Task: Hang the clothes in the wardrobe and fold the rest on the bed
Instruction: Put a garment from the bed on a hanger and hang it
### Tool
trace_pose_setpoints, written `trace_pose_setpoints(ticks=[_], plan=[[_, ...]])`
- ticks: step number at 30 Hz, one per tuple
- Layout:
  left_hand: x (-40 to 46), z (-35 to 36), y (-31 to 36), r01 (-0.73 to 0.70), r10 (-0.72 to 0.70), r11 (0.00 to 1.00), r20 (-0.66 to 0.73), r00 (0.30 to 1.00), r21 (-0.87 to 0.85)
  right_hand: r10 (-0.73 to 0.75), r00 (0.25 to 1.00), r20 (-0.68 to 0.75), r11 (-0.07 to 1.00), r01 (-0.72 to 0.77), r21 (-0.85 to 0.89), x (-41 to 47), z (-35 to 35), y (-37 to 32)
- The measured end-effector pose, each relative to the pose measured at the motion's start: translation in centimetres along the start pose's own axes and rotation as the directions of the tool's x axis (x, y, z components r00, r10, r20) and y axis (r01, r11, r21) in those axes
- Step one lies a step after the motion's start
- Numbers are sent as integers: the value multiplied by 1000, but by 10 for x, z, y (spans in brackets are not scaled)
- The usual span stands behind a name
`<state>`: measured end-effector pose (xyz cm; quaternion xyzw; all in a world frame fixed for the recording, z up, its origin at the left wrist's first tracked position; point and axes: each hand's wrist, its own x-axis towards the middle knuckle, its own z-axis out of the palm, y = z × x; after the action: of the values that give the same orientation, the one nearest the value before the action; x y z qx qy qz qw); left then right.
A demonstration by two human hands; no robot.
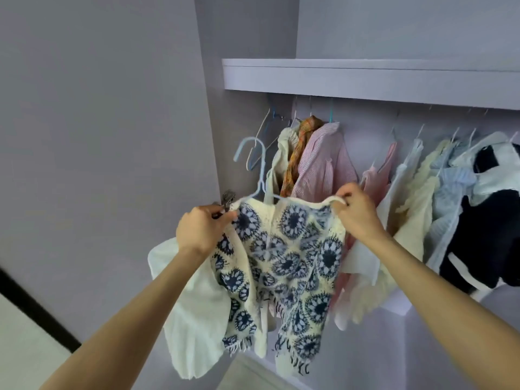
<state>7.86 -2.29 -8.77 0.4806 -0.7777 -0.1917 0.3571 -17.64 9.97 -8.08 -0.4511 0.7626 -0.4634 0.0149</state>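
A: Crochet top (284,266), cream yarn w/ dark blue round medallions & a fringed hem, hangs between our two hands in front of the open wardrobe (365,77). It's on a thin pale blue hanger (260,175); the hook curves up, free, not on any rail.

B: Left hand (202,229)?

A: Fingers curled & pinched on the top's left shoulder edge, right by the hanger's left arm. A small metal clip (227,198) sticks up just above the knuckles; can't tell if we're gripping that too.

B: Right hand (356,212)?

A: Thumb & fingertips pinch the thin cream strap (336,199) at the right shoulder, pulling it taut into a loop. Other fingers are folded in.

B: What's behind it?

A: Row of hung clothes under a flat grey shelf (365,73). Closest: pink-and-white striped shirt (320,161), smooth woven look, w/ an orange plaid piece (298,147) draped beside it. Further right: pale pink garment (378,175), fluffy cream knit (416,209), light blue ribbed piece (450,192), then a navy-and-white garment (484,235). Empty wire hangers (264,128) at the left end.

B: And lower left?

A: White pleated fabric (194,305) hangs behind the crochet top, soft vertical folds; can't tell what it hangs from.
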Motion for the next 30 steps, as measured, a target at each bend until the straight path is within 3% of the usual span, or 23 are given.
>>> trace_pose_setpoints(ticks=[1, 2, 3, 4, 5, 6, 8, 9, 10, 12, 14, 18, 21, 25, 30], plan=[[2, 0, 1, 41, -43, 998, -26, 999, -55, -16, 980, 201, 1000, 20, -19, -9, 3, 4], [5, 0, 0, 66, -69, 993, -37, 997, -98, -5, 898, 441, 999, 28, -45, -21, 6, 9], [6, 0, -1, 66, -71, 991, -34, 997, -119, 25, 755, 655, 996, 34, -77, -33, 8, 14], [6, 0, -2, 52, -56, 990, -22, 998, -128, 52, 613, 788, 994, 40, -97, -42, 8, 20], [5, 0, -3, 40, -41, 990, -5, 999, -135, 51, 554, 831, 996, 35, -85, -45, 8, 25], [4, -1, -4, 33, -31, 988, 17, 999, -148, 16, 607, 795, 999, 23, -38, -45, 6, 29], [1, -1, -6, 17, -5, 979, 62, 998, -204, -52, 873, 485, 999, 42, 32, -34, 0, 32], [0, -1, -6, 13, 5, 971, 73, 997, -238, -77, 953, 294, 997, 75, 18, -27, -5, 32], [0, -1, -6, 12, 10, 961, 78, 997, -277, -110, 979, 174, 992, 119, -41, -21, -9, 30], [-1, -2, -6, 19, 10, 928, 77, 997, -371, -194, 965, 177, 942, 234, -240, -15, -13, 28], [-3, -5, -3, 39, 0, 896, 87, 996, -443, -256, 907, 333, 865, 369, -339, -15, -13, 24], [-3, -9, -3, 37, -17, 895, 49, 999, -445, -246, 829, 502, 849, 434, -301, -23, -11, 7], [-2, -10, -6, 20, -25, 912, -7, 1000, -410, -265, 805, 530, 836, 466, -290, -29, -10, 1], [-8, -1, 1, -90, 74, 990, -145, 987, -113, -308, 876, 371, 879, 411, -242, -37, -7, -6], [-22, 15, 13, -133, 197, 972, -354, 915, 196, -271, 924, 269, 926, 327, -189, -53, -6, -6]])
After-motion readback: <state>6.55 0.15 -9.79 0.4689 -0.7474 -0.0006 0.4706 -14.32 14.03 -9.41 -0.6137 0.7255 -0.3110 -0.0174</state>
